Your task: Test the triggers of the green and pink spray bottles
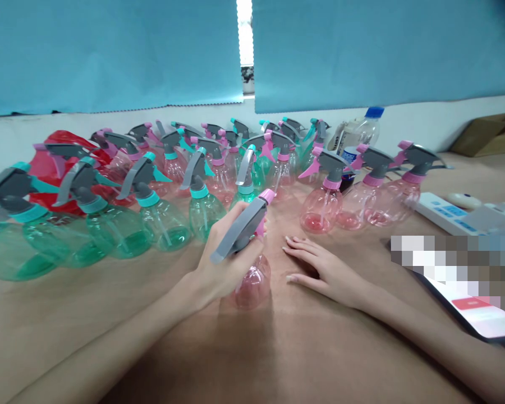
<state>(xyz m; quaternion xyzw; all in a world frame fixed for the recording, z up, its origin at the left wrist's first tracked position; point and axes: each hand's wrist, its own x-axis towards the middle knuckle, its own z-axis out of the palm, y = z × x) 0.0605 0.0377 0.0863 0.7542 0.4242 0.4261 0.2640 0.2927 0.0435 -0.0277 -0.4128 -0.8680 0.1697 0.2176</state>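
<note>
the left hand (223, 272) holds the upright pink bottle (252, 285) near its top, with the empty right hand (324, 267) just right of it

L hand (223, 275) w/ pink btl (255, 283) is filling mid. Green btls (164, 230) are blocking its L; three clear-pink btls (322, 213) are standing fwd of R hand (326, 266); phone (483, 322) is blocking far R. Tabletop (219, 365) is lying open btwn forearms (130, 342); narrow gap is running btwn held btl and R hand.
</note>
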